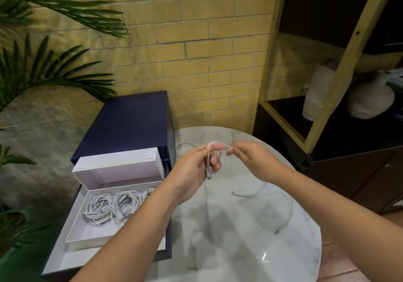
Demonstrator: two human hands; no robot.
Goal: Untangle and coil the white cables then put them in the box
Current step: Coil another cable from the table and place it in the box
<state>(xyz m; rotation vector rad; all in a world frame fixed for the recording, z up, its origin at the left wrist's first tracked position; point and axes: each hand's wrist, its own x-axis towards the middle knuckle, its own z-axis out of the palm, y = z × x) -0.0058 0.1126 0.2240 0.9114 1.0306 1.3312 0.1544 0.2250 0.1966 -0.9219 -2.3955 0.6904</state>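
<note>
My left hand (pixel 193 168) holds a small coil of white cable (pixel 209 164) looped around its fingers, above the round marble table (pixel 239 238). My right hand (pixel 246 157) pinches the same cable's strand at the top of the coil. More loose white cable (pixel 283 207) trails over the table to the right, with a connector end (pixel 234 193) lying near the middle. The open white box (pixel 87 236) at the left holds several coiled white cables (pixel 113 205); my left forearm covers its right side.
The white box sits in a dark blue box (pixel 128 124) whose lid stands upright behind it. Palm leaves (pixel 43 74) hang at the left. A brick wall is behind, and a black shelf with two white vases (pixel 370 98) stands at the right.
</note>
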